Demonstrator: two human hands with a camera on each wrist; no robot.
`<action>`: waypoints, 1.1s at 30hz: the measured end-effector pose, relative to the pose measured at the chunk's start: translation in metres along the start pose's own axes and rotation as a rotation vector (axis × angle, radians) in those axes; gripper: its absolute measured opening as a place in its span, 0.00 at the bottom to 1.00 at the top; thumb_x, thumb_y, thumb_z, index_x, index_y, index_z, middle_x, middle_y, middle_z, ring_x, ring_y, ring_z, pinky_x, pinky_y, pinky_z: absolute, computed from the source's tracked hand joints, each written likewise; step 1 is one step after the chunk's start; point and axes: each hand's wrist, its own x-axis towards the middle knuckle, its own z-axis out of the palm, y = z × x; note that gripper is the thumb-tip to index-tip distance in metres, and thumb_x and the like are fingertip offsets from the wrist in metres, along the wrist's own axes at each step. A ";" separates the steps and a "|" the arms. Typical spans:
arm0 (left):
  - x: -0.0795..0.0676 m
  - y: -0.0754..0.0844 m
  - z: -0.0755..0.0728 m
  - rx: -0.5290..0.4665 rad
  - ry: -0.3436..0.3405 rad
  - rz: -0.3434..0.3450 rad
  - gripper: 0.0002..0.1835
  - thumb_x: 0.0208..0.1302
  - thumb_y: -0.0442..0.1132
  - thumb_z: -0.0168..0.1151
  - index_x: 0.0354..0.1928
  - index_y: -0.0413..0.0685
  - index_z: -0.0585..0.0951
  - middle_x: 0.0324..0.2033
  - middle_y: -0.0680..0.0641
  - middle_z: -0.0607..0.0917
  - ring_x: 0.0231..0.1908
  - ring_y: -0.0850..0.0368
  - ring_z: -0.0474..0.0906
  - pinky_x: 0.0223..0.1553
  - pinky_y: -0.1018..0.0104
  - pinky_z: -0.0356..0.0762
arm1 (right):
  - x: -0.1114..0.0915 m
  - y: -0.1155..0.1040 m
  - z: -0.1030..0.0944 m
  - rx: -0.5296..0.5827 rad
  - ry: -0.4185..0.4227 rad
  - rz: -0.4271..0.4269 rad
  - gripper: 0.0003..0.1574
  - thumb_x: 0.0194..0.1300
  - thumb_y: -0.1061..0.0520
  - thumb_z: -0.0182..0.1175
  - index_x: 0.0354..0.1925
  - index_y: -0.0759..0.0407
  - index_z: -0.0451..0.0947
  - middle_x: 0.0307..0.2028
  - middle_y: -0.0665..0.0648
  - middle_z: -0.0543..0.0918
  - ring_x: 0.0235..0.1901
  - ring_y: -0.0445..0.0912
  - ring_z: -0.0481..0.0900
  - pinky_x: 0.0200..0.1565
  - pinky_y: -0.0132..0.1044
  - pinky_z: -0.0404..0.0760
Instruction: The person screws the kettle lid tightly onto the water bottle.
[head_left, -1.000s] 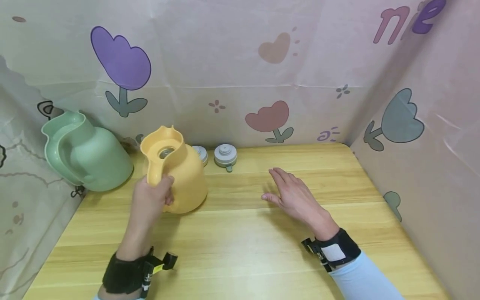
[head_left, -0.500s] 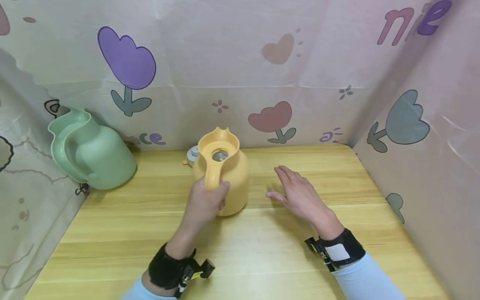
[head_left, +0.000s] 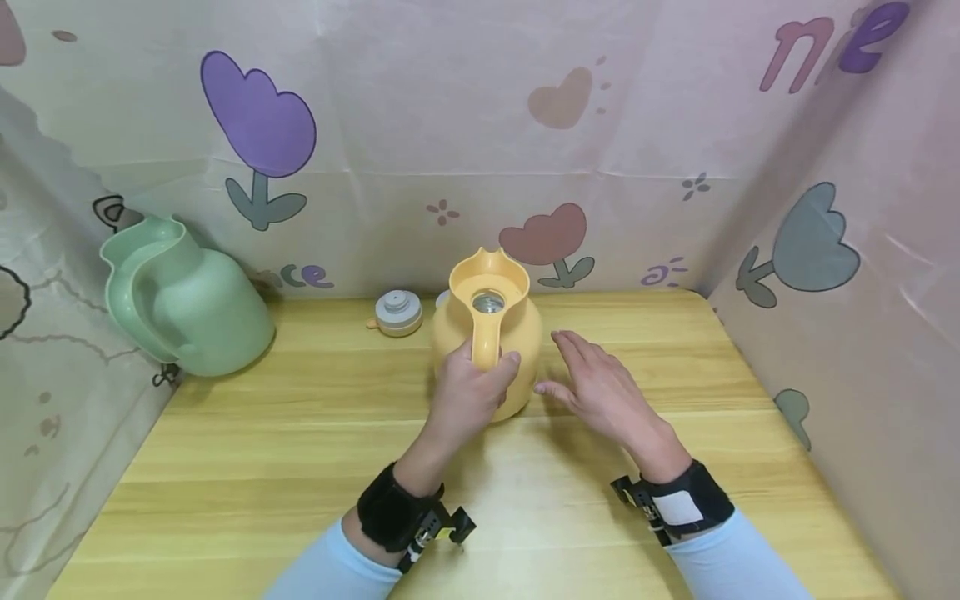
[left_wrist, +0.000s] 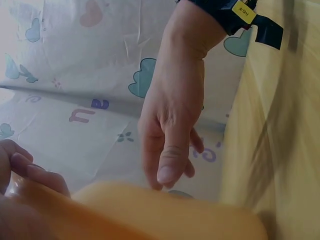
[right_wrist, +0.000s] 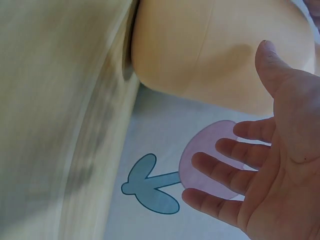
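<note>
At the middle of the desk (head_left: 262,467): yellow jug (head_left: 522,333), handle-held
Head: left hand (head_left: 471,390) with fingers curled round the handle (head_left: 486,340), apparently for one-handed control; right hand (head_left: 598,393) just beside, fingers straight, perhaps as a guard; grey stopper (head_left: 398,310) behind leftward, second stopper (head_left: 442,297) mostly hidden by the jug; left wrist: jug blurred, grip cut off; right wrist: jug's top cropped, base contact with desk uncertain

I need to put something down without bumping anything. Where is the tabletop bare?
The tabletop is bare between the green jug and yellow jug, in front of the grey lid, and between the right hand and its right edge. It's crowded mid-table: left hand gripping the yellow jug, right hand close by, a grey thing behind.
</note>
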 end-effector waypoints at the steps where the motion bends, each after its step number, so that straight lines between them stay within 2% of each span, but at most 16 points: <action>1: 0.001 0.000 0.002 -0.008 -0.006 0.004 0.12 0.63 0.42 0.62 0.28 0.46 0.71 0.12 0.50 0.69 0.12 0.58 0.65 0.14 0.68 0.62 | 0.000 0.000 0.000 -0.002 0.001 -0.002 0.56 0.62 0.26 0.51 0.72 0.61 0.54 0.69 0.67 0.62 0.63 0.64 0.64 0.60 0.64 0.67; 6: 0.005 -0.001 0.009 -0.022 -0.033 0.031 0.08 0.62 0.41 0.62 0.35 0.45 0.74 0.12 0.51 0.69 0.12 0.59 0.65 0.14 0.69 0.64 | 0.000 0.000 0.003 -0.017 0.009 -0.004 0.56 0.62 0.26 0.53 0.71 0.62 0.55 0.68 0.67 0.64 0.62 0.64 0.66 0.58 0.63 0.69; 11: 0.008 -0.002 0.012 -0.008 -0.040 0.038 0.10 0.62 0.42 0.63 0.41 0.46 0.77 0.13 0.50 0.70 0.12 0.59 0.66 0.14 0.71 0.65 | 0.000 0.000 0.004 -0.023 0.008 -0.008 0.55 0.62 0.26 0.52 0.71 0.63 0.55 0.68 0.68 0.64 0.61 0.64 0.67 0.57 0.64 0.69; 18: 0.011 -0.003 0.015 -0.014 -0.041 0.043 0.09 0.61 0.42 0.63 0.39 0.46 0.77 0.13 0.50 0.70 0.13 0.59 0.66 0.15 0.70 0.66 | 0.002 0.001 0.003 -0.007 0.018 -0.005 0.54 0.62 0.26 0.53 0.70 0.60 0.56 0.66 0.64 0.67 0.60 0.62 0.69 0.57 0.62 0.71; 23: 0.015 -0.005 0.018 0.003 -0.050 0.049 0.12 0.60 0.42 0.64 0.43 0.44 0.79 0.14 0.50 0.72 0.14 0.59 0.68 0.16 0.70 0.68 | 0.003 0.006 -0.001 0.011 0.050 0.002 0.53 0.61 0.26 0.54 0.70 0.57 0.56 0.65 0.61 0.69 0.60 0.59 0.69 0.57 0.61 0.71; 27: 0.018 -0.004 0.023 0.014 -0.058 0.051 0.14 0.60 0.42 0.64 0.45 0.43 0.79 0.15 0.49 0.73 0.15 0.59 0.69 0.17 0.68 0.70 | 0.003 0.008 -0.004 0.023 0.059 0.009 0.55 0.61 0.26 0.54 0.72 0.59 0.54 0.67 0.62 0.67 0.62 0.59 0.67 0.58 0.61 0.70; 33: 0.019 -0.003 0.025 0.011 -0.059 0.038 0.15 0.59 0.44 0.64 0.47 0.46 0.79 0.16 0.50 0.73 0.16 0.59 0.70 0.18 0.69 0.71 | 0.003 0.008 -0.005 0.033 0.055 0.015 0.56 0.60 0.26 0.54 0.73 0.57 0.52 0.68 0.63 0.66 0.62 0.60 0.68 0.57 0.62 0.71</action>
